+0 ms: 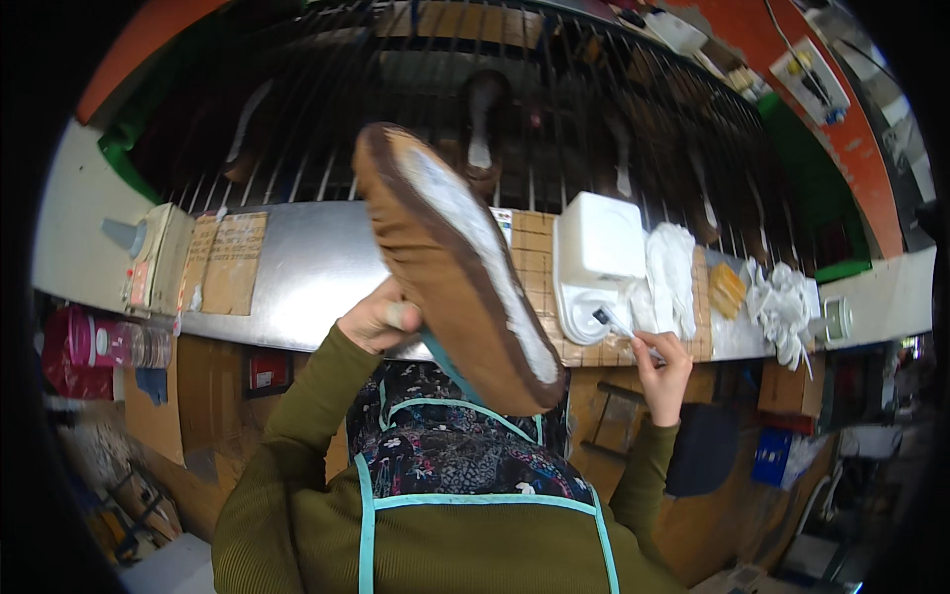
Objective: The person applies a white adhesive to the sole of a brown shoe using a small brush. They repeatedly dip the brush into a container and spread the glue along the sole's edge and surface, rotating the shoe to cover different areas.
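My left hand point(381, 317) grips a brown shoe upper point(430, 282) stretched over a teal last, only a bit of which shows. The upper is tilted, its underside turned to the right, with a white middle point(465, 223) and a darker brown band around it. My right hand point(661, 371) pinches a small white-handled brush point(616, 322). The dark head of the brush is over the round dish at the base of a white plastic dispenser point(597, 243); whether it touches cannot be made out.
Behind the metal worktop point(322, 262) runs a barred rack point(554, 129) with several dark shoes on it. White gloves point(671, 282), a yellowish block point(727, 290) and crumpled white cloth point(782, 302) lie right of the dispenser. Cardboard point(226, 262) lies at the left.
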Demonstrator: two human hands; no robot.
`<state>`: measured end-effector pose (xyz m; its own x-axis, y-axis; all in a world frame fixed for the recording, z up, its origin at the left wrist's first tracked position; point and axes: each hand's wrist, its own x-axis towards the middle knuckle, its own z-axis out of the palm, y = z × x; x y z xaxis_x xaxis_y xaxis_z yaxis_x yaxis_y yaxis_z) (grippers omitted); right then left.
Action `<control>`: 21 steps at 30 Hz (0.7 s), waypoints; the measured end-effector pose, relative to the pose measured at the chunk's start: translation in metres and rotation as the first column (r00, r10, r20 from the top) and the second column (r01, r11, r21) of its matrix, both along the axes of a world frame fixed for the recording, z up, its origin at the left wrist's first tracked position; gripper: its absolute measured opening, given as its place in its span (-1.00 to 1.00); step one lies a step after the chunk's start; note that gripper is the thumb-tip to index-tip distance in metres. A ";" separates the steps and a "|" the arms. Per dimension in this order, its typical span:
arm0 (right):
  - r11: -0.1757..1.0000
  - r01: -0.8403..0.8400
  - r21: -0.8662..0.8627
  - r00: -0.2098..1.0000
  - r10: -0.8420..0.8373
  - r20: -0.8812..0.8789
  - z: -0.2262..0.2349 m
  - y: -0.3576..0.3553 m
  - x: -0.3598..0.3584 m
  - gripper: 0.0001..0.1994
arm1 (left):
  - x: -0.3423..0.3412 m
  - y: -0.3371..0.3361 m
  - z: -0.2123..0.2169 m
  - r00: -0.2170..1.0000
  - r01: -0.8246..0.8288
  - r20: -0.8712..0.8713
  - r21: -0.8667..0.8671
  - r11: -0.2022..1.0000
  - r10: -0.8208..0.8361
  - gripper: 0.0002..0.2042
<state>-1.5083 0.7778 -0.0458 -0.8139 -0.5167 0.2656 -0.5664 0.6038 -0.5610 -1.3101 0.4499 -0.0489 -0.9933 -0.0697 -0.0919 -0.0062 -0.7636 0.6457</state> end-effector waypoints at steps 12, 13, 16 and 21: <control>0.979 -0.006 0.206 0.963 0.062 -0.264 -0.017 -0.006 -0.002 -0.95 | -0.046 -0.018 0.009 0.870 0.213 -0.489 0.263 0.941 -0.061 -0.12; 0.989 -0.008 0.151 0.989 0.030 -0.145 -0.018 -0.003 -0.005 -0.93 | -0.048 -0.022 0.011 0.867 0.222 -0.491 0.239 0.945 -0.080 -0.12; 0.999 0.023 -0.039 0.927 -0.007 0.376 -0.028 0.009 -0.018 -0.83 | -0.044 -0.010 0.031 0.960 -0.075 -0.232 0.332 0.940 0.158 -0.14; 0.957 0.176 -0.230 0.403 0.143 0.904 -0.030 0.022 -0.027 -0.76 | -0.048 -0.008 0.000 0.951 -0.114 -0.231 0.350 0.930 0.204 -0.22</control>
